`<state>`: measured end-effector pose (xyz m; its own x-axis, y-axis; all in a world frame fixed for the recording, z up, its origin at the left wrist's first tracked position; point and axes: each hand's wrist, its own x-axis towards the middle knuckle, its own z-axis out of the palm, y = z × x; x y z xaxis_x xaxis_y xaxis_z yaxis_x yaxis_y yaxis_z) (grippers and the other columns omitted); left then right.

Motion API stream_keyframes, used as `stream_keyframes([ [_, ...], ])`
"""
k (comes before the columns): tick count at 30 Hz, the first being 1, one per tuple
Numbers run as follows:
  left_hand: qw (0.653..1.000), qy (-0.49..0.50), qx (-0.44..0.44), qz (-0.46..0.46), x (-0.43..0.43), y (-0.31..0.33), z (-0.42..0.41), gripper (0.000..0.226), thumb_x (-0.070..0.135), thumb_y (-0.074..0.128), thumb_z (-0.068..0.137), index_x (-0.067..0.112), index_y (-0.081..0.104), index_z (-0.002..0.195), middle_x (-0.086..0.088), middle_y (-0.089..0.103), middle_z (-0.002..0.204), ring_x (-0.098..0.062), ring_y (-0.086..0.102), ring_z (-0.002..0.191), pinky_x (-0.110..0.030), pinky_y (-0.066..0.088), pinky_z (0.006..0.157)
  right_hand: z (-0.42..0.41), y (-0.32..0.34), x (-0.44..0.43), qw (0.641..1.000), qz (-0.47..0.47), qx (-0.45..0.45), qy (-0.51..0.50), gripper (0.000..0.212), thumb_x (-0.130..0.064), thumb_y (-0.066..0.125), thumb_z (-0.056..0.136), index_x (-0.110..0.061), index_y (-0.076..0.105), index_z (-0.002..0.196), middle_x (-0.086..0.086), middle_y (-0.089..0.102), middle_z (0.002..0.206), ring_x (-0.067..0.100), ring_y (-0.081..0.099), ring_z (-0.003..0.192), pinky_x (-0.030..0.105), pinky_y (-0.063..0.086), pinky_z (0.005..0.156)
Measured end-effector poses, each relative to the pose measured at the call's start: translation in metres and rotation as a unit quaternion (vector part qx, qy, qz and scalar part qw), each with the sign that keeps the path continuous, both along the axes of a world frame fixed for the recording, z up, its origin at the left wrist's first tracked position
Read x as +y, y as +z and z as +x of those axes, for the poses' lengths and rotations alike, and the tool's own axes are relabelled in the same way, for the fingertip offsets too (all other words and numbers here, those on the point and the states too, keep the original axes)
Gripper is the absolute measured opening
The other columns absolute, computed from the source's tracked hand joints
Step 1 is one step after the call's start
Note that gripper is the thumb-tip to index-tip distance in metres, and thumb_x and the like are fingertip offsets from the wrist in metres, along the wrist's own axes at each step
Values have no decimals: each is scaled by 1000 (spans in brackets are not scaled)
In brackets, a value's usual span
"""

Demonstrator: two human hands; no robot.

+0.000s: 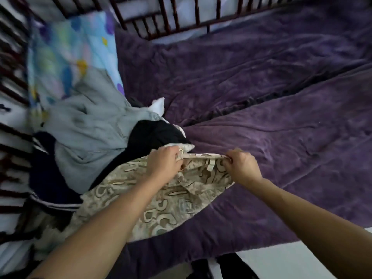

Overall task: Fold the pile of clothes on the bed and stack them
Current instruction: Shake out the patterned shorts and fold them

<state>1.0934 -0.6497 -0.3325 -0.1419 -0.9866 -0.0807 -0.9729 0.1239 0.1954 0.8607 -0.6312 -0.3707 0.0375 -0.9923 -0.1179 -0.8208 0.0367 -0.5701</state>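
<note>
A beige patterned garment (167, 200) lies on the purple bed cover, its waistband stretched between my hands. My left hand (164, 162) grips the left end of that band. My right hand (242, 166) pinches its right end. Behind it, at the left, the pile of clothes holds a grey garment (90, 127), a black one (155, 135), a dark navy piece with white stripes (48, 178) and a small white item (159, 105).
The purple bed cover (261, 87) spreads to the right and far side. A blue flowered pillow (68, 53) leans at the back left. Dark wooden rails (171, 17) run along the head and left side. The pale floor (291, 264) shows below the bed's edge.
</note>
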Motion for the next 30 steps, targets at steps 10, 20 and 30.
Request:
stream_keyframes([
  [10, 968, 4, 99, -229, 4, 199, 64, 23, 4, 60, 75, 18, 42, 69, 6, 41, 62, -27, 46, 60, -32, 27, 55, 49, 158, -15, 989, -125, -50, 54, 21, -14, 67, 73, -23, 48, 75, -5, 51, 72, 28, 54, 71, 35, 39, 60],
  [20, 903, -43, 415, -103, 17, 320, 104, 36, -2, 50, 74, 32, 63, 73, 9, 64, 80, 3, 57, 76, -15, 45, 69, 42, 370, -17, 965, -216, -36, 144, 34, -29, 43, 79, -1, 62, 82, 10, 63, 75, 28, 59, 71, 43, 45, 63],
  [30, 912, -142, 361, -130, 29, 354, 81, 26, 56, 56, 86, 34, 66, 77, 14, 62, 68, -2, 56, 63, -20, 41, 62, 14, 414, 19, 944, -258, -116, 171, 64, -68, 46, 86, -6, 57, 75, 12, 52, 63, 12, 48, 59, 35, 40, 52],
])
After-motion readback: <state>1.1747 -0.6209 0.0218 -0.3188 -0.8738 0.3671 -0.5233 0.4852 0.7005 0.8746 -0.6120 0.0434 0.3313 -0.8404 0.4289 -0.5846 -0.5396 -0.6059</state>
